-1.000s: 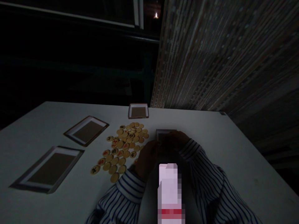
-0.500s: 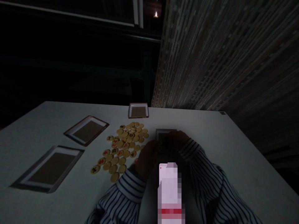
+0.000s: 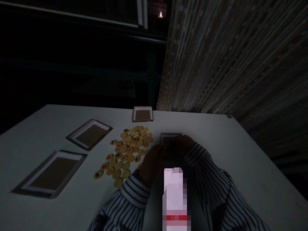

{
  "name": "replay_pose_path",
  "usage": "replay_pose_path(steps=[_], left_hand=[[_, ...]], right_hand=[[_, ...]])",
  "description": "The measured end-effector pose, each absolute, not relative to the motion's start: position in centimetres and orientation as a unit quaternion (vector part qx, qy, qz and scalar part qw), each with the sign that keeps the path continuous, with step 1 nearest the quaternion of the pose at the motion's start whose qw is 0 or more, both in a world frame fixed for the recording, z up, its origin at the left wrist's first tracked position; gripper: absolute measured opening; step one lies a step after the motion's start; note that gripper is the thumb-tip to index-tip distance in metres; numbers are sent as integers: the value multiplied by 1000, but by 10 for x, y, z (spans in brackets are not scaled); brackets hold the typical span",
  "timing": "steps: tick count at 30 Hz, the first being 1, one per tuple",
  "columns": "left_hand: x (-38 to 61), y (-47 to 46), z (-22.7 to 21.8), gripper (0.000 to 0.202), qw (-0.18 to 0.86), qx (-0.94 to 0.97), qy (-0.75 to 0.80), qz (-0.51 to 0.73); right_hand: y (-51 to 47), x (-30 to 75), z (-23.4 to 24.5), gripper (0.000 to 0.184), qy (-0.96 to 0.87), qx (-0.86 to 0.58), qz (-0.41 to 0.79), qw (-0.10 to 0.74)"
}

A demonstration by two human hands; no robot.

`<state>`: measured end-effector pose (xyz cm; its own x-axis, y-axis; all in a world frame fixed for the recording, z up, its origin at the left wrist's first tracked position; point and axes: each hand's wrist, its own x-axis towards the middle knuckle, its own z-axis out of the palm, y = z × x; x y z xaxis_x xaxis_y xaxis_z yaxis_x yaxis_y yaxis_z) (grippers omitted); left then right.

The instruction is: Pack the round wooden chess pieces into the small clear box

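The scene is very dark. My left hand (image 3: 150, 165) and my right hand (image 3: 181, 144) meet over a small dark-rimmed tray (image 3: 170, 137) on the white table (image 3: 240, 166). The fingers of both hands curl at the tray's near edge, and what they hold is lost in shadow. Both arms wear striped sleeves. Just left of my left hand lies a loose pile of round wooden game pieces (image 3: 127, 149) with red or black marks.
Three more trays lie on the table: a small one (image 3: 142, 114) at the back, a medium one (image 3: 89, 134) at the left, a large one (image 3: 51, 173) at the near left. A ribbed wall (image 3: 228, 57) rises at the right. A blurred white object (image 3: 175, 199) hangs at the bottom centre.
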<state>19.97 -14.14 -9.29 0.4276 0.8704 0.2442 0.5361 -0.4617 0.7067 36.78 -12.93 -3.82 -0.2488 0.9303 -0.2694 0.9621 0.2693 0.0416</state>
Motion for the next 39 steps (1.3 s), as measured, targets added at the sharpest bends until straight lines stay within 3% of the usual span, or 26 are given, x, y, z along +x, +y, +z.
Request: replay_pose_path(steps=[39], left_hand=[[200,-141,-96,28,270,807,426,307]], right_hand=[[-136,366,-33,27,803,579,-61,126]])
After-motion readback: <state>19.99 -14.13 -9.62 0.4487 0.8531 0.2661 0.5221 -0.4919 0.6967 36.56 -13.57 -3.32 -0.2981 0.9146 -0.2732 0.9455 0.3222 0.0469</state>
